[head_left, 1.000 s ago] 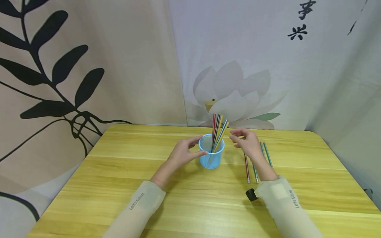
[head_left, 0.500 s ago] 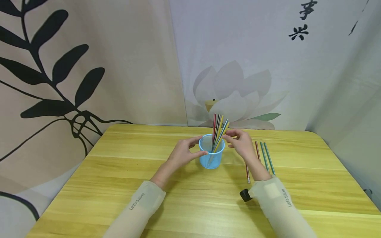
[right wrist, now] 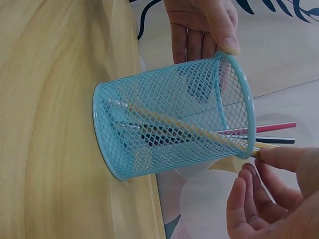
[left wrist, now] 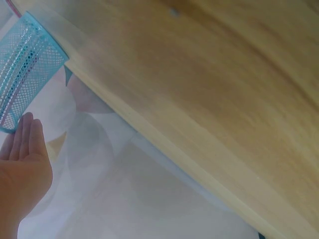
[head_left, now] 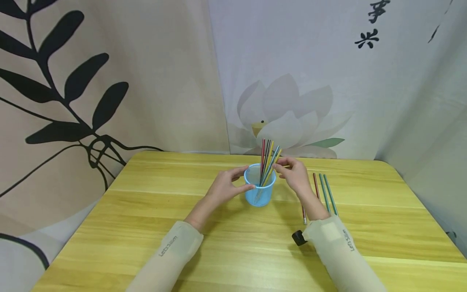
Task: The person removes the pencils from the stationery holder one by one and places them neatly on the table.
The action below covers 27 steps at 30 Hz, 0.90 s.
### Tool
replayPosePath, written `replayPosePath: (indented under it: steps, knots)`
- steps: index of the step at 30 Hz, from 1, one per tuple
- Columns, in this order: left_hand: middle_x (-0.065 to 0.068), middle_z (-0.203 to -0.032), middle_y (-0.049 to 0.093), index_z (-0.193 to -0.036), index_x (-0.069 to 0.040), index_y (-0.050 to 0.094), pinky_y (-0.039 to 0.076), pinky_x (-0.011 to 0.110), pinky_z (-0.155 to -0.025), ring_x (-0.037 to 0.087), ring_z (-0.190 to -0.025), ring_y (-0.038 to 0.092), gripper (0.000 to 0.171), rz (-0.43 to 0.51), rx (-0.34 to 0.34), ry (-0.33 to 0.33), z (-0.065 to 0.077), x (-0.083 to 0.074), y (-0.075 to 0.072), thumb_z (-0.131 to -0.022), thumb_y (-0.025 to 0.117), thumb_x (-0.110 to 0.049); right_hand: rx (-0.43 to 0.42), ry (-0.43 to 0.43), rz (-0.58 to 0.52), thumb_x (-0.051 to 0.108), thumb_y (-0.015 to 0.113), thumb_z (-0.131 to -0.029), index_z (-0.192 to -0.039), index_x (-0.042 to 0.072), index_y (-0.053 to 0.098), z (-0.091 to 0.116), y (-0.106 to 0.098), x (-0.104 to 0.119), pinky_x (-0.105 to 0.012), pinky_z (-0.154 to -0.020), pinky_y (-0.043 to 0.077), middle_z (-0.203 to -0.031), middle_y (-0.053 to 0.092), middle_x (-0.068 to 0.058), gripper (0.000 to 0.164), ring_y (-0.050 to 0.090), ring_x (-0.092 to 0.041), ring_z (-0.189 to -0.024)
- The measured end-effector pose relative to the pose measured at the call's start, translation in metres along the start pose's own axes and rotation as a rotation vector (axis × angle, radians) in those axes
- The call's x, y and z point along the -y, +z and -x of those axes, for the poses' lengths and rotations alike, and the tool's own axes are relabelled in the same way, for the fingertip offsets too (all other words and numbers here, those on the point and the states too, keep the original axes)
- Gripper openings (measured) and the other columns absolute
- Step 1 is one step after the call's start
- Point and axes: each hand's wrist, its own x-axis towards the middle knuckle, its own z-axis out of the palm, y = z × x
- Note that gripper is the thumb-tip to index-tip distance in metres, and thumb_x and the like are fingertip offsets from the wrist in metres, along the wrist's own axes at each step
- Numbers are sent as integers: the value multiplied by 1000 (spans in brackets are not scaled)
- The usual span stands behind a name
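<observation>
From where I stand, what matters is the lean of the yellow pencil (head_left: 279,154): its lower end is in the cup (head_left: 260,199), its shaft slants up and rightward over the rim, and the right hand (head_left: 294,175) is just right of it, much the nearer of the two. That hand's thumb and fingertips appear pinched on the pencil right by the rim. The left hand (head_left: 227,185) grips the cup from the opposite side, thumb on the near rim, fingers round the outside. Close beside the pinched pencil, a blue pencil (head_left: 275,153) and a red pencil (head_left: 262,148) crowd the cup, leaving little room that way. Out on the worktop (head_left: 233,251), two green pencils (head_left: 330,192) lie roughly lengthwise, with red ones near them, and the right forearm (head_left: 316,206) partly covers this group
</observation>
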Motion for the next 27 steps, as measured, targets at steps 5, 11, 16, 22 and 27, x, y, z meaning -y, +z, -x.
replayPosePath:
  steps: [5,11,16,22,27]
  knots:
    - [10,-138,63,-142,-11,56,54,34,-106,25,-125,64,68,1,2,-1,0,0,0,-83,81,-35,-7,5,-30,16,64,-97,-114,-5,63,2,-5,6,-15,-74,59,-107,69,-10,27,61,2,-80]
    - [10,-139,62,-142,-11,55,53,34,-107,24,-126,63,69,-4,4,-9,1,-2,-1,-83,81,-35,-13,-30,-69,16,62,-98,-113,-5,60,4,-12,12,-19,-77,62,-106,72,-14,26,66,2,-79]
    - [11,-138,63,-141,-9,56,53,34,-107,25,-125,63,68,-6,-1,-4,2,-3,-1,-83,82,-33,-43,-50,-147,13,63,-98,-112,-8,58,5,-19,18,-16,-75,62,-92,73,1,26,68,2,-76]
    - [11,-138,63,-142,-9,56,52,33,-107,25,-126,63,69,-5,-1,-9,2,-3,-1,-83,82,-32,-71,-76,-227,9,62,-98,-109,-9,56,7,-26,25,-16,-75,62,-82,68,17,22,68,1,-75]
    - [11,-138,63,-142,-9,56,53,33,-107,24,-126,63,69,-4,1,-10,1,-2,-1,-83,82,-33,-68,-105,-229,10,60,-99,-108,-7,55,9,-33,28,-18,-76,63,-82,67,16,20,68,0,-74]
